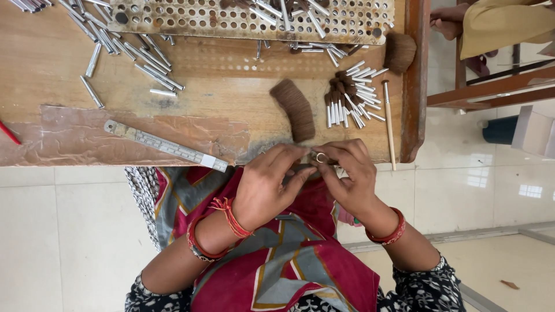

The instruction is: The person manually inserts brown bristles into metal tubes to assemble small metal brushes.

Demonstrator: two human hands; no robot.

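Left hand [267,186] and right hand [346,175] curled together, fingertips pinching small metal ferrule [319,157], curved brown bristle bundle [295,108] just beyond on worn wooden table [52,63].

Just behind the two hands, on the wooden table [219,86]: a curved hair bundle [295,110], touching the table's near edge. Right of that bundle, a heap of filled metal tubes [352,98], then a thin stick [388,121] and a round hair tuft [400,52]; left of it, a flat metal ruler [165,145] and scattered empty tubes [127,52]. Behind the bundle, along the far edge, a perforated metal plate [231,17].
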